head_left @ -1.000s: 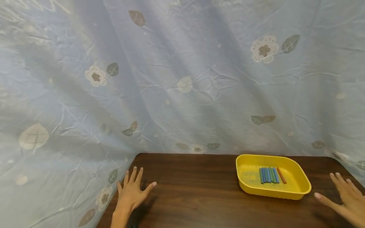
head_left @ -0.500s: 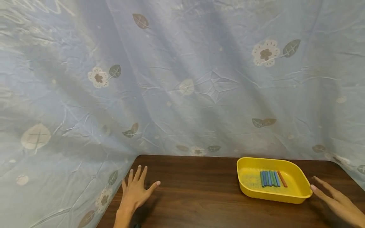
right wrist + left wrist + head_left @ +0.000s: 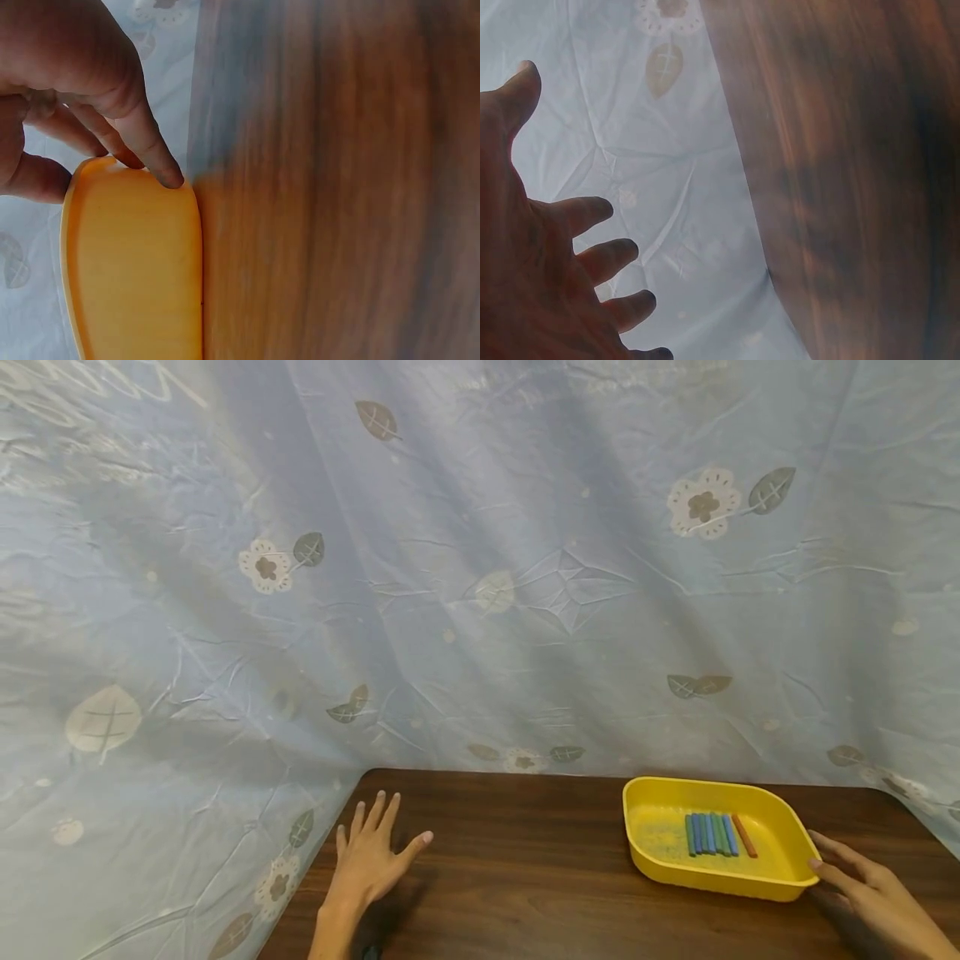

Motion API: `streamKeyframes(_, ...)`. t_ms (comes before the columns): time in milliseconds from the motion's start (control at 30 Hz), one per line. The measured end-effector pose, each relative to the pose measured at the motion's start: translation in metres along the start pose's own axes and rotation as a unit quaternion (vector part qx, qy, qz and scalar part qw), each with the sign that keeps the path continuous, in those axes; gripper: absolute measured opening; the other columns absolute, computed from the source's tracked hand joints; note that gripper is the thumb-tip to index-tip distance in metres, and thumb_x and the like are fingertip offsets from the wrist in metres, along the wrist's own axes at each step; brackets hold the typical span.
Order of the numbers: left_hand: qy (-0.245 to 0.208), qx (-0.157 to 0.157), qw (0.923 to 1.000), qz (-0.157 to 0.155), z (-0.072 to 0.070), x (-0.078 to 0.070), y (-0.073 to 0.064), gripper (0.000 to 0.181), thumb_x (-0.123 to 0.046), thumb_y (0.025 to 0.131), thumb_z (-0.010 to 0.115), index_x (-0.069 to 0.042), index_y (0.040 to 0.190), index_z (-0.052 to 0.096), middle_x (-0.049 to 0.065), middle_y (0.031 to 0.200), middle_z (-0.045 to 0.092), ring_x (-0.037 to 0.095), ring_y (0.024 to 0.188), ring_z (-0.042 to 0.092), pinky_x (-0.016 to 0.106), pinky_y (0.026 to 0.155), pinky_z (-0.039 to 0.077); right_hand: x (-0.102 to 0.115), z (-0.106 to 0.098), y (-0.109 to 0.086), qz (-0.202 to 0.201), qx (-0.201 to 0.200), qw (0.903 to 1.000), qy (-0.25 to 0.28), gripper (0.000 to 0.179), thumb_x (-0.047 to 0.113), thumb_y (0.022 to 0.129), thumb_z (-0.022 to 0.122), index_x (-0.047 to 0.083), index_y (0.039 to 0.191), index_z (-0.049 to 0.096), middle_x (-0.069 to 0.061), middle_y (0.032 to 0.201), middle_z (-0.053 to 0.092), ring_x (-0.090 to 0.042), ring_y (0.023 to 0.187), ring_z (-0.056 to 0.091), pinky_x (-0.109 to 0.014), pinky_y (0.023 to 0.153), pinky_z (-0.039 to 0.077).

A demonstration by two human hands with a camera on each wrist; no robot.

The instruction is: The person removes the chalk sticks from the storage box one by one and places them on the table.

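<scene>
A yellow plastic tray (image 3: 720, 885) stands on the dark wooden table, right of centre. Side by side on its floor lie several blue and green chalk sticks (image 3: 710, 835), with one orange-brown stick (image 3: 745, 836) at their right and bluish dust to their left. My right hand (image 3: 873, 893) grips the tray's right end, thumb at the rim and fingers against the outer wall; the right wrist view shows these fingers (image 3: 154, 146) bent onto the yellow wall. Over the table's left side, my left hand (image 3: 367, 860) is spread wide and holds nothing.
A pale blue-grey sheet (image 3: 525, 677) with leaf and flower prints hangs behind and to the left of the table (image 3: 517, 860). In the left wrist view, the sheet meets the table's edge. A small dark object (image 3: 371, 952) shows at the bottom near the left wrist.
My right hand has come in leftward from beside the tray, its fingers drawing together, and now grips the tray's right end. My left hand stays spread and has shifted slightly right.
</scene>
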State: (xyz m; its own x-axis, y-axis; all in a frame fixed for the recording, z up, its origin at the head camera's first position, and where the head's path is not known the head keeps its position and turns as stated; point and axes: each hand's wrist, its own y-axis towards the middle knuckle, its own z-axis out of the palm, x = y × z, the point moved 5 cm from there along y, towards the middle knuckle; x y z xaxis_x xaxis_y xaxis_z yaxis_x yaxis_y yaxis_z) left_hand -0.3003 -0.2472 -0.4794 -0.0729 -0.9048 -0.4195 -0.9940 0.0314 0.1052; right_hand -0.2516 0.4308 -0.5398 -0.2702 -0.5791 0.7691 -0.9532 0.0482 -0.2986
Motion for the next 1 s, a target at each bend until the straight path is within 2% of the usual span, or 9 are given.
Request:
streamKeyframes(133, -0.004, 0.000, 1.0000, 0.006, 0.001, -0.007, 0.003, 0.102, -0.080, 0.099, 0.050, -0.017, 0.173, 0.021, 0.019, 0.180, 0.012, 0.055, 0.164, 0.001, 0.082, 0.122, -0.004, 0.006, 0.009, 0.002, -0.017, 0.005, 0.9996, 0.020, 0.089, 0.051, 0.116, 0.040, -0.011, 0.166, 0.000, -0.052, 0.163, 0.008, -0.063, 0.143, 0.044, -0.044, 0.096, 0.063)
streamKeyframes(233, -0.010, -0.001, 0.9999, 0.012, 0.003, -0.013, 0.005, 0.103, -0.081, 0.098, 0.050, -0.017, 0.173, 0.022, 0.018, 0.180, 0.013, 0.055, 0.165, 0.002, 0.082, 0.123, -0.003, 0.013, 0.015, 0.002, -0.034, 0.005, 0.9988, 0.034, 0.086, 0.046, 0.117, 0.043, -0.012, 0.167, 0.003, -0.051, 0.165, 0.009, -0.058, 0.140, 0.052, -0.038, 0.095, 0.063)
streamKeyframes(333, -0.012, -0.003, 0.9998, 0.016, 0.004, -0.019, 0.007, 0.103, -0.082, 0.098, 0.050, -0.016, 0.173, 0.023, 0.018, 0.180, 0.013, 0.055, 0.165, 0.002, 0.082, 0.123, -0.003, 0.021, 0.021, 0.002, -0.052, 0.008, 0.9979, 0.038, 0.084, 0.043, 0.117, 0.044, -0.011, 0.167, 0.005, -0.050, 0.166, 0.009, -0.049, 0.135, 0.062, -0.039, 0.095, 0.063)
streamKeyframes(400, -0.010, -0.005, 0.9998, 0.018, 0.005, -0.022, 0.008, 0.103, -0.082, 0.097, 0.050, -0.016, 0.173, 0.023, 0.018, 0.180, 0.014, 0.054, 0.165, 0.003, 0.082, 0.123, -0.002, 0.026, 0.026, 0.000, -0.062, 0.009, 0.9974, 0.036, 0.082, 0.042, 0.117, 0.046, -0.010, 0.167, 0.008, -0.048, 0.167, 0.010, -0.033, 0.129, 0.069, -0.039, 0.096, 0.063)
streamKeyframes(467, -0.008, -0.008, 0.9997, 0.020, 0.006, -0.025, 0.008, 0.103, -0.081, 0.097, 0.051, -0.016, 0.173, 0.024, 0.018, 0.180, 0.015, 0.054, 0.165, 0.005, 0.082, 0.123, -0.001, 0.031, 0.031, -0.001, -0.074, 0.007, 0.9968, 0.028, 0.080, 0.040, 0.117, 0.046, -0.011, 0.167, 0.011, -0.047, 0.167, 0.013, -0.022, 0.125, 0.070, -0.039, 0.095, 0.063)
streamKeyframes(567, -0.009, -0.011, 0.9996, 0.024, 0.007, -0.029, 0.010, 0.102, -0.080, 0.098, 0.052, -0.016, 0.172, 0.026, 0.018, 0.180, 0.017, 0.054, 0.165, 0.006, 0.081, 0.124, 0.000, 0.038, 0.038, -0.002, -0.085, 0.000, 0.9963, 0.013, 0.077, 0.039, 0.117, 0.046, -0.011, 0.167, 0.014, -0.045, 0.167, 0.017, -0.019, 0.122, 0.070, -0.038, 0.094, 0.063)
streamKeyframes(700, -0.014, -0.012, 0.9994, 0.029, 0.009, -0.035, 0.012, 0.099, -0.077, 0.099, 0.054, -0.017, 0.172, 0.027, 0.017, 0.180, 0.017, 0.053, 0.165, 0.007, 0.081, 0.124, 0.000, 0.048, 0.048, -0.004, -0.093, -0.008, 0.9956, -0.004, 0.075, 0.039, 0.117, 0.045, -0.011, 0.166, 0.018, -0.045, 0.166, 0.021, -0.040, 0.131, 0.066, -0.039, 0.094, 0.064)
streamKeyframes(767, -0.013, -0.011, 0.9994, 0.030, 0.010, -0.037, 0.013, 0.100, -0.078, 0.098, 0.053, -0.017, 0.172, 0.027, 0.017, 0.180, 0.018, 0.053, 0.165, 0.008, 0.081, 0.124, 0.001, 0.052, 0.053, -0.005, -0.098, -0.010, 0.9951, -0.001, 0.075, 0.038, 0.117, 0.046, -0.011, 0.166, 0.019, -0.045, 0.165, 0.023, -0.043, 0.132, 0.065, -0.040, 0.093, 0.064)
streamKeyframes(1000, -0.015, -0.008, 0.9993, 0.034, 0.014, -0.045, 0.017, 0.100, -0.080, 0.098, 0.053, -0.017, 0.172, 0.027, 0.016, 0.180, 0.018, 0.052, 0.165, 0.009, 0.081, 0.125, 0.002, 0.062, 0.068, -0.008, -0.131, -0.017, 0.9912, 0.014, 0.071, 0.032, 0.115, 0.052, -0.012, 0.164, 0.025, -0.045, 0.162, 0.031, -0.025, 0.122, 0.071, -0.039, 0.091, 0.064)
